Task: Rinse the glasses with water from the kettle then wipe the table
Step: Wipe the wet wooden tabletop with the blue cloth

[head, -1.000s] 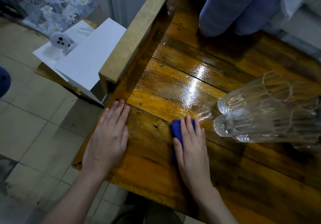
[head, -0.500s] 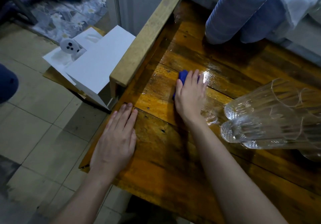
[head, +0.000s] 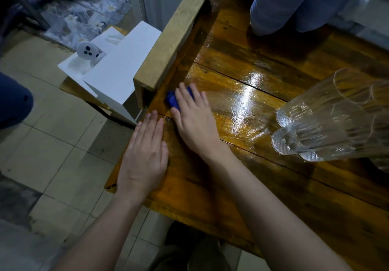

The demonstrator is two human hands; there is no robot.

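Observation:
A wet, shiny wooden table [head: 263, 186] fills the right half of the view. My right hand [head: 193, 119] presses a small blue cloth [head: 173, 100] flat onto the table near its left edge, fingers straight over it. My left hand [head: 145, 155] rests flat on the table's left edge, fingers straight, just beside the right hand. Several clear ribbed glasses [head: 328, 119] stand together on the table at the right. No kettle is in view.
A raised wooden rail [head: 176, 33] runs along the table's far left side. Two blue ribbed cylinders [head: 294, 3] stand at the back of the table. A white box [head: 120, 68] with a small round white device [head: 87, 51] sits on the tiled floor to the left.
My right hand slid the blue cloth away over the wet boards, then back toward the left edge by the rail. My left hand stayed flat on the table's edge.

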